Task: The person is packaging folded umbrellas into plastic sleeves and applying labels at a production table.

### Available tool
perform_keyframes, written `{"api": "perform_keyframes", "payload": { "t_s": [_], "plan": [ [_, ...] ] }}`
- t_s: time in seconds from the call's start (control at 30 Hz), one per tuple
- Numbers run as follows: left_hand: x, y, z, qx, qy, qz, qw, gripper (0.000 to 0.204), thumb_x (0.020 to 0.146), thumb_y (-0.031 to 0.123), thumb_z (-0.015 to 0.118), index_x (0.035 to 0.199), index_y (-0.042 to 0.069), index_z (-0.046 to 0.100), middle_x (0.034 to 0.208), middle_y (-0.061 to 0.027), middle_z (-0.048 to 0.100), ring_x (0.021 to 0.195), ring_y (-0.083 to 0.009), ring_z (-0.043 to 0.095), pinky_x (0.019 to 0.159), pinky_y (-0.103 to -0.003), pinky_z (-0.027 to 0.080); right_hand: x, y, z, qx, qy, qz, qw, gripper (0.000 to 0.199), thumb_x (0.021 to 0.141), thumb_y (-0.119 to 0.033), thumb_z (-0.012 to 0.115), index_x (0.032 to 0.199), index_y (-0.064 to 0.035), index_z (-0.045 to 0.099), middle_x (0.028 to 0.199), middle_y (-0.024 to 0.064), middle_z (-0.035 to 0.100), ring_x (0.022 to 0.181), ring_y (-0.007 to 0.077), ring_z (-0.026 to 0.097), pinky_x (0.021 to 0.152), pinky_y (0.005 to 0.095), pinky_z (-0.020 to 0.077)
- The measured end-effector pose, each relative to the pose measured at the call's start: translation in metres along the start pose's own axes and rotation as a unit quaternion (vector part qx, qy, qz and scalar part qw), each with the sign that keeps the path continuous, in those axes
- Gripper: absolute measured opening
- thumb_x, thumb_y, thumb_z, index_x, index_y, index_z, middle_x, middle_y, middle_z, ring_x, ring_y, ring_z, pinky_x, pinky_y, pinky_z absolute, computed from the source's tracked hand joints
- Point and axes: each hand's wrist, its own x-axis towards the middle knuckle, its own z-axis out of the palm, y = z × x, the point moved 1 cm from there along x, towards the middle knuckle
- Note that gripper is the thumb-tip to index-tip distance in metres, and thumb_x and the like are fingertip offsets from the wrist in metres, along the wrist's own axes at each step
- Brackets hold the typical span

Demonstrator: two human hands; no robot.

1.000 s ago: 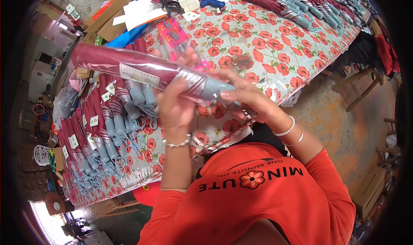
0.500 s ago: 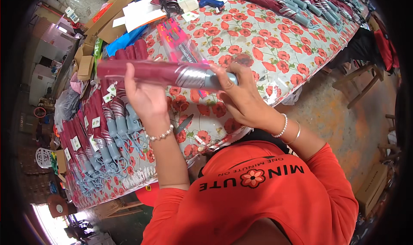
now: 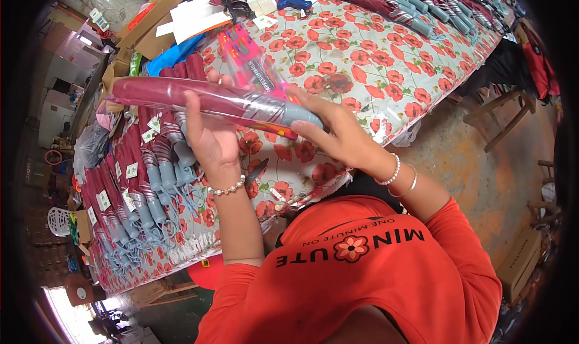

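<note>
A folded maroon umbrella (image 3: pixel 181 96) with a grey handle and silver stripes lies level across my hands, inside a clear plastic sleeve that reaches past its left end. My left hand (image 3: pixel 212 140) supports its middle, thumb in front and fingers behind. At the right, my right hand (image 3: pixel 341 130) grips the grey handle end. Behind it on the table is a stack of pink printed plastic sleeves (image 3: pixel 253 60), partly covered by the umbrella. Rows of folded maroon umbrellas (image 3: pixel 129 169) with grey handles and white tags lie to the left of my left forearm.
A floral cloth covers the table (image 3: pixel 362 60). More maroon umbrellas (image 3: pixel 416 12) are piled at the far right. White papers (image 3: pixel 196 18), a cardboard box (image 3: pixel 154 27) and a blue tagging gun (image 3: pixel 295 1) sit at the back. A wooden stool (image 3: pixel 500 117) stands right of the table.
The clear sleeve now shows around the umbrella and extends past its left end. The umbrella has shifted left and tilted slightly, its handle end lower; my right hand has moved a little left.
</note>
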Motion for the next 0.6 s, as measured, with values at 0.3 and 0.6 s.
{"api": "perform_keyframes", "payload": {
  "t_s": [0.3,0.6],
  "plan": [
    [0.007,0.043,-0.012,0.103,-0.058,0.090,0.989,0.046,0.086,0.007,0.058,0.130,0.007,0.044,0.096,-0.0101,0.064,0.085,-0.0188,0.062,0.078,-0.031,0.051,0.000,0.016,-0.006,-0.086,-0.175,0.060,0.979,0.064,0.082,-0.012,0.061,0.142,-0.0088,0.040,0.138,0.0120,0.046,0.104,0.0245,0.051,0.095,0.0342,0.0400],
    [-0.039,-0.009,-0.026,0.362,-0.140,-0.009,0.921,0.037,0.070,0.000,0.073,0.105,0.001,0.063,0.079,-0.0033,0.068,0.063,-0.0116,0.061,0.055,-0.021,0.048,0.044,-0.004,0.012,0.113,-0.027,-0.171,0.978,0.076,0.072,-0.010,0.072,0.140,-0.0074,0.040,0.122,0.0198,0.055,0.097,0.0253,0.056,0.092,0.0341,0.0452]
  ]
}}
